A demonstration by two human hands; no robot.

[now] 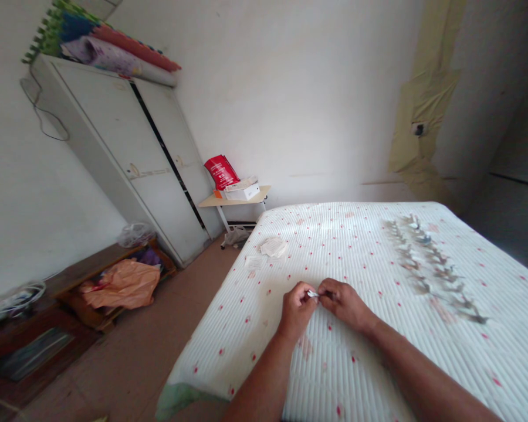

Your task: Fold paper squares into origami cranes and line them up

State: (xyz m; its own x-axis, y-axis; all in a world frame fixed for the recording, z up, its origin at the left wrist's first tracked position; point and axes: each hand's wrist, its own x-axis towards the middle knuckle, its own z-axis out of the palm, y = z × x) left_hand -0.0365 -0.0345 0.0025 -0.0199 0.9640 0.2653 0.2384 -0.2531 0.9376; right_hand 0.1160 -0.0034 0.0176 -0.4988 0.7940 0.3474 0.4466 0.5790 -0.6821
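Near the middle of the bed, my left hand pinches a small folded piece of white paper. My right hand is closed at the paper's right end, its fingertips meeting those of my left hand. Beyond my left hand, a loose stack of paper pieces lies on the bed, with another printed sheet beside it. To the right of my hands, several small folded paper pieces stand in rows on the striped, red-dotted bedcover; their shapes are blurred.
Behind the bed's far left corner, a small table holds a red bag and a white box. A grey cabinet stands at the left. Low wooden furniture bears an orange plastic bag.
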